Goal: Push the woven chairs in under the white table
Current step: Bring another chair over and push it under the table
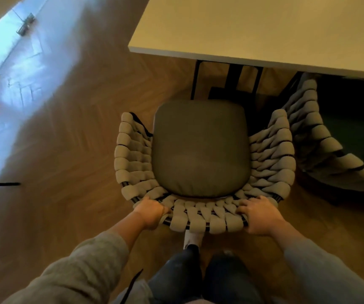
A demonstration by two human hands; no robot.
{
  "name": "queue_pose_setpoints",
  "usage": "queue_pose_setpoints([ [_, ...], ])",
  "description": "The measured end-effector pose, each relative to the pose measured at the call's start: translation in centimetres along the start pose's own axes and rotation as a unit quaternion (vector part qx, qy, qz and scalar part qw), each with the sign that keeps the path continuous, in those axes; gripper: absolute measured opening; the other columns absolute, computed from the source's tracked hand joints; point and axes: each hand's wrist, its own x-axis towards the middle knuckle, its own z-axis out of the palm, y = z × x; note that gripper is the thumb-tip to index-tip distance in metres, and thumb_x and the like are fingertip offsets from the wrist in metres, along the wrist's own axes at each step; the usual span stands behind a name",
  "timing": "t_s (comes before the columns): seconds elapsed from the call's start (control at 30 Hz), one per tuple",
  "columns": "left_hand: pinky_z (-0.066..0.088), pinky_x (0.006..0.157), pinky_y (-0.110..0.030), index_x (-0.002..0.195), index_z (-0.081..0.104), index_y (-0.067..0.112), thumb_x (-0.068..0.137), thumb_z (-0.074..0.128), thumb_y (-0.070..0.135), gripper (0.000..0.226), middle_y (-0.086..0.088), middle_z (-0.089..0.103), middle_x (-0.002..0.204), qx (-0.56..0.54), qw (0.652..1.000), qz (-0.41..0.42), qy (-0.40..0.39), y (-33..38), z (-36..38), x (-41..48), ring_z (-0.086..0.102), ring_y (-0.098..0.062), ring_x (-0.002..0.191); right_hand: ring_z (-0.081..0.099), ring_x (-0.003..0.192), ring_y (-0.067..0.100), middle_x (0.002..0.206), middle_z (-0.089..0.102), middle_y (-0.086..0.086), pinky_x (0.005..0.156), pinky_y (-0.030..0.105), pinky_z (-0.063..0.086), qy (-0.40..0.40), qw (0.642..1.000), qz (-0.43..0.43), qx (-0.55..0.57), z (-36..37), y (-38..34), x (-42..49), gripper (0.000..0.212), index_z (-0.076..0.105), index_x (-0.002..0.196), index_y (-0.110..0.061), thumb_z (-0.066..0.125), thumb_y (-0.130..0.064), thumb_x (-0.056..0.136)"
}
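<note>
A woven chair point(203, 154) with thick grey woven bands and a grey seat cushion stands right in front of me, facing the white table point(253, 27). Its front edge is a little short of the table's near edge. My left hand point(150, 212) grips the left end of the curved backrest rim. My right hand point(259, 215) grips the right end of the same rim. A second woven chair point(321, 139) stands to the right, its front partly under the tabletop.
Black table legs point(231, 82) show under the tabletop just beyond the seat. The wooden herringbone floor point(67, 139) is open to the left, with a glass panel and metal fittings point(25, 24) at far left. My legs stand just behind the chair.
</note>
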Motion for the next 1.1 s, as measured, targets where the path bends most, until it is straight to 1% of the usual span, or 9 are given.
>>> queue_pose_setpoints([
  [0.1,0.038,0.1,-0.042,0.126,0.053,0.034,0.091,0.057,0.022,0.037,0.004,0.064,0.112,-0.003,1.0,0.017,0.0,-1.2,0.4,0.5,0.06,-0.019,0.107,0.05,0.117,0.017,0.127,0.055,-0.007,0.104,0.038,0.03,-0.023,1.0,0.007,0.001,-0.2,-0.5,0.6,0.049,0.047,0.134,-0.037,0.053,-0.048,0.087],
  [0.2,0.041,0.097,-0.041,0.119,0.055,0.031,0.09,0.056,0.023,0.03,0.004,0.065,0.109,0.004,1.0,0.024,0.014,-1.9,0.9,0.8,0.061,-0.02,0.104,0.056,0.105,0.016,0.114,0.061,-0.009,0.099,0.037,0.031,-0.023,1.0,-0.004,0.005,-0.1,-0.4,1.0,0.044,0.05,0.13,-0.039,0.051,-0.047,0.086],
  [0.3,0.034,0.101,-0.044,0.125,0.054,0.032,0.093,0.052,0.024,0.033,0.004,0.064,0.114,0.025,0.999,0.021,0.031,-2.0,1.2,0.6,0.059,-0.02,0.11,0.059,0.101,0.018,0.11,0.064,-0.007,0.096,0.036,0.034,-0.026,0.999,-0.014,0.026,0.0,-0.4,1.0,0.038,0.057,0.124,-0.036,0.052,-0.038,0.086],
  [0.47,0.031,0.103,-0.042,0.136,0.046,0.032,0.095,0.049,0.025,0.041,0.004,0.059,0.126,0.012,0.999,0.026,0.042,-1.7,1.1,-0.1,0.052,-0.019,0.121,0.062,0.093,0.016,0.102,0.066,-0.005,0.081,0.028,0.041,-0.014,0.999,-0.028,0.028,-0.5,-0.4,0.7,0.027,0.062,0.113,-0.031,0.054,-0.03,0.087],
  [0.57,0.032,0.102,-0.042,0.138,0.044,0.033,0.095,0.049,0.026,0.044,0.004,0.058,0.128,-0.003,0.998,0.033,0.046,-1.5,0.5,0.2,0.052,-0.018,0.122,0.062,0.089,0.015,0.1,0.067,-0.005,0.078,0.026,0.044,-0.021,0.999,-0.026,0.017,-1.2,0.6,0.9,0.025,0.062,0.11,-0.032,0.055,-0.03,0.086],
  [0.7,0.035,0.101,-0.041,0.134,0.047,0.034,0.094,0.051,0.026,0.041,0.006,0.062,0.119,-0.025,0.997,0.038,0.056,-0.2,-0.7,1.6,0.057,-0.017,0.113,0.062,0.089,0.014,0.099,0.067,-0.005,0.081,0.028,0.048,-0.025,0.999,-0.02,0.007,-1.9,3.2,0.9,0.028,0.064,0.111,-0.032,0.056,-0.028,0.084],
  [0.87,0.039,0.099,-0.042,0.134,0.047,0.035,0.094,0.053,0.026,0.042,0.006,0.064,0.115,0.001,0.998,0.04,0.046,-0.6,-3.0,3.6,0.06,-0.017,0.109,0.063,0.086,0.015,0.096,0.068,-0.005,0.082,0.029,0.049,-0.017,1.0,-0.016,0.0,-2.5,5.0,1.6,0.029,0.065,0.111,-0.031,0.054,-0.029,0.084],
  [1.0,0.035,0.1,-0.04,0.137,0.045,0.036,0.096,0.052,0.025,0.043,0.006,0.062,0.121,0.027,0.998,0.039,0.041,-2.3,-5.7,4.9,0.058,-0.018,0.113,0.062,0.085,0.013,0.096,0.067,-0.006,0.078,0.027,0.047,-0.008,1.0,-0.01,0.013,-3.2,5.2,2.6,0.026,0.062,0.111,-0.031,0.054,-0.035,0.087],
  [1.1,0.031,0.106,-0.045,0.137,0.044,0.039,0.096,0.053,0.027,0.043,0.007,0.06,0.126,0.049,0.998,0.021,0.028,-4.4,-7.8,6.0,0.054,-0.018,0.121,0.063,0.088,0.015,0.099,0.067,-0.005,0.076,0.027,0.046,0.005,1.0,-0.012,0.018,-4.6,5.1,3.9,0.027,0.061,0.113,-0.03,0.053,-0.042,0.09],
])
